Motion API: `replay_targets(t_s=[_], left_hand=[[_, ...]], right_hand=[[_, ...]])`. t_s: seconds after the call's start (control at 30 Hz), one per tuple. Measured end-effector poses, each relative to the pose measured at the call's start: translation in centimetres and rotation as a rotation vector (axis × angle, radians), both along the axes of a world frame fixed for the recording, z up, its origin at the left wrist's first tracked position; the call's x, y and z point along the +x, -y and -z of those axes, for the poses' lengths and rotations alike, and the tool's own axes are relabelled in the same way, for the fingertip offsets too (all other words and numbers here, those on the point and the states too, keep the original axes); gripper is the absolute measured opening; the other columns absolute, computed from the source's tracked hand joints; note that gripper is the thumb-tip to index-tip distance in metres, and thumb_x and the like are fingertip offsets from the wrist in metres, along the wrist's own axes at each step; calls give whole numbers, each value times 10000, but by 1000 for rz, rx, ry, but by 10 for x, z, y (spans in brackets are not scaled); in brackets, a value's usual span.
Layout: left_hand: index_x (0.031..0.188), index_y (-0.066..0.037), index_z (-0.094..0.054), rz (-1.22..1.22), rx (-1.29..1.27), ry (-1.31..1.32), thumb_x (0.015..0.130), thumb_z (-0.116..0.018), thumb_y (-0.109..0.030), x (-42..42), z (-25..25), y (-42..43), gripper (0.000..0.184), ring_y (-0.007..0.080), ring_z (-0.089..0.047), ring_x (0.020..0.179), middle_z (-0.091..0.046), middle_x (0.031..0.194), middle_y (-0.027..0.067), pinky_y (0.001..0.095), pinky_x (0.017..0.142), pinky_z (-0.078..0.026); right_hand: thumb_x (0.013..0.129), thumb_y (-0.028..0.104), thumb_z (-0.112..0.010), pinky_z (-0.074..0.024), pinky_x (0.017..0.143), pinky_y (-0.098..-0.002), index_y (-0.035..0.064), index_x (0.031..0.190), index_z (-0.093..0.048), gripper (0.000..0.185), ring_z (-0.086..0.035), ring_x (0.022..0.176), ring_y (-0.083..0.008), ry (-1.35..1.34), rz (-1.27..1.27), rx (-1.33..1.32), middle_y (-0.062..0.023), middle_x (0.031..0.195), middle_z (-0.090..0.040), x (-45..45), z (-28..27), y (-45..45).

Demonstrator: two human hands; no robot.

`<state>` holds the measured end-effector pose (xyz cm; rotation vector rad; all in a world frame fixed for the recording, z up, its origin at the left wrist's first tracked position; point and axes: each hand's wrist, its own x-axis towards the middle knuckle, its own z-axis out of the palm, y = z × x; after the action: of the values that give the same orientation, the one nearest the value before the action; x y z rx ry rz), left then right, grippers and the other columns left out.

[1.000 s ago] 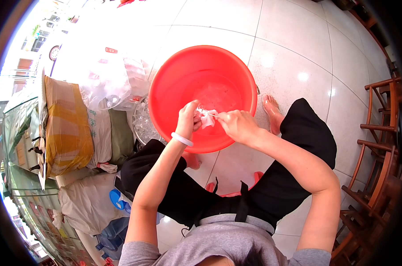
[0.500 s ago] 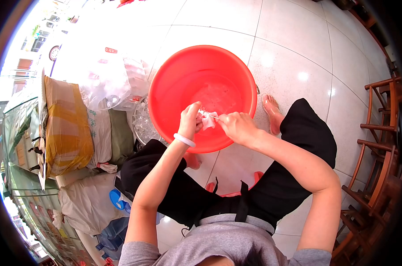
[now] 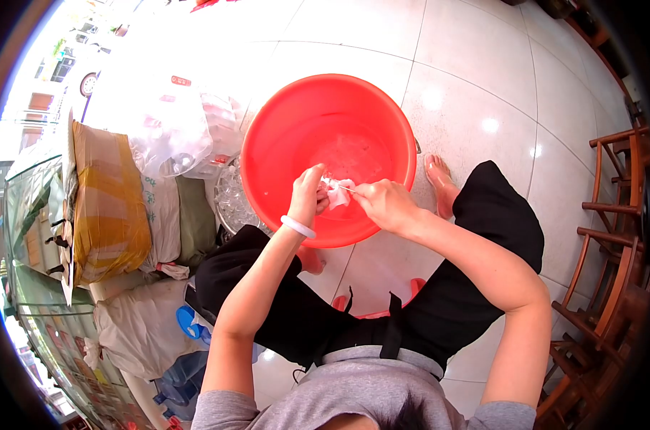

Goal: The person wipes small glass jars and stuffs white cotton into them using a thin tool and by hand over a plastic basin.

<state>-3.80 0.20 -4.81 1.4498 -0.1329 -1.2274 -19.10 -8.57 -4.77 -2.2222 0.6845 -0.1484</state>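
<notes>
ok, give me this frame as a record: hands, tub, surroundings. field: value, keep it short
left hand: closed, bracelet at wrist; hand holds white piece, material unclear
right hand: pinching thin stick; hand beside white piece
tub: red tub on floor, below both hands
left of tub: clear items, plastic bag, taped box
far right: wooden chairs
</notes>
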Motion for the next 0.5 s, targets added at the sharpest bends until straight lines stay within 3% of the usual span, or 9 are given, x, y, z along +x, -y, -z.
replay_targets(t_s=[0.27, 0.47, 0.5], left_hand=[[708, -133, -427, 11, 20, 11, 859, -509, -305, -2, -6, 1, 243, 43, -276, 428, -314, 541, -53, 204, 375, -151], [731, -133, -470, 69, 17, -3, 849, -480, -375, 5, 2, -2, 270, 53, -282, 419, -328, 535, -45, 205, 372, -166], [724, -137, -479, 73, 38, -101, 846, -464, -402, 6, 0, -1, 292, 56, -285, 420, -338, 534, -43, 206, 370, -171]], right_hand=[[860, 208, -503, -468, 586, -448, 19, 795, -618, 231, -588, 661, -368, -6, -33, -17, -192, 688, -597, -1, -4, 2], [852, 202, -511, -472, 600, -441, 27, 824, -625, 211, -591, 679, -363, -14, -49, 2, -188, 700, -601, -2, -1, 2], [847, 197, -515, -471, 604, -440, 28, 830, -625, 203, -591, 682, -363, 18, -12, 29, -191, 704, -599, -1, -2, 1]])
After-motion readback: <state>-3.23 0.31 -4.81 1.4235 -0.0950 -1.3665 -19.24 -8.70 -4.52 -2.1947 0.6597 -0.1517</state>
